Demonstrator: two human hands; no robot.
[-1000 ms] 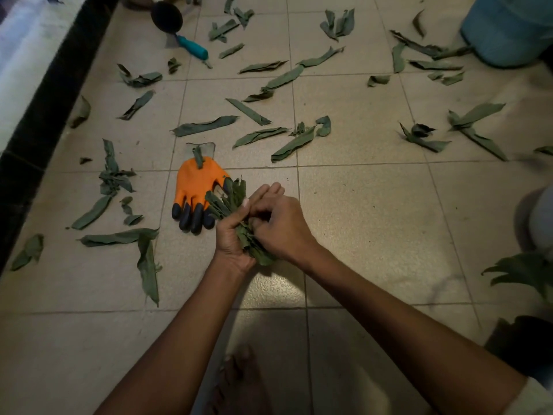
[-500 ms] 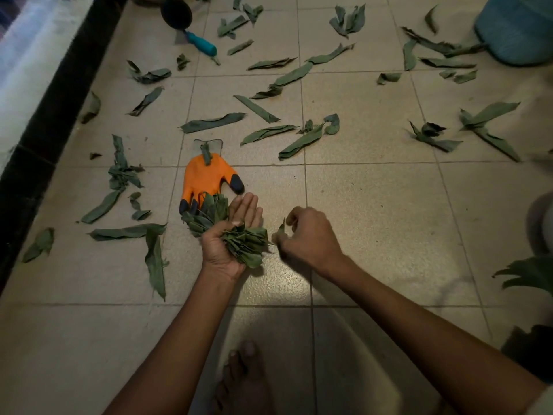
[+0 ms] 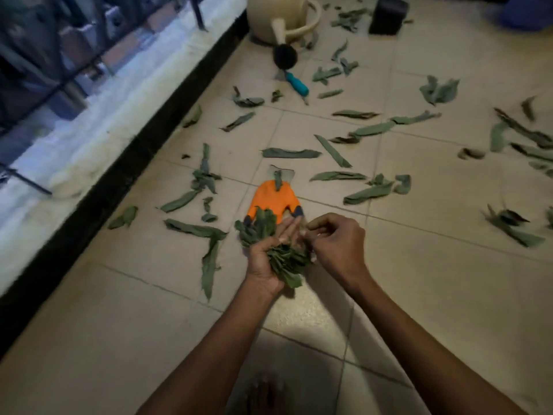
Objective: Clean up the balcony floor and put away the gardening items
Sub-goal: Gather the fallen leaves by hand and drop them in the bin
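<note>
Loose leaves [image 3: 288, 153] litter the floor [image 3: 419, 280] ahead, most lying crosswise beyond the orange glove [image 3: 273, 197] toward the far edge. My left hand [image 3: 263, 262] cups the gathered bundle [image 3: 287, 260], fingers half-curled round it. My right hand [image 3: 336, 245], curled at the bundle's edge, is free to reach first, I judge; whether it pinches anything I cannot tell.

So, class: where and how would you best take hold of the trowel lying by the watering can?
Grip the trowel by its teal handle, coming from the near right. The handle points toward the person and lies bare on the tile; its blade end sits tucked by the watering can.
</note>
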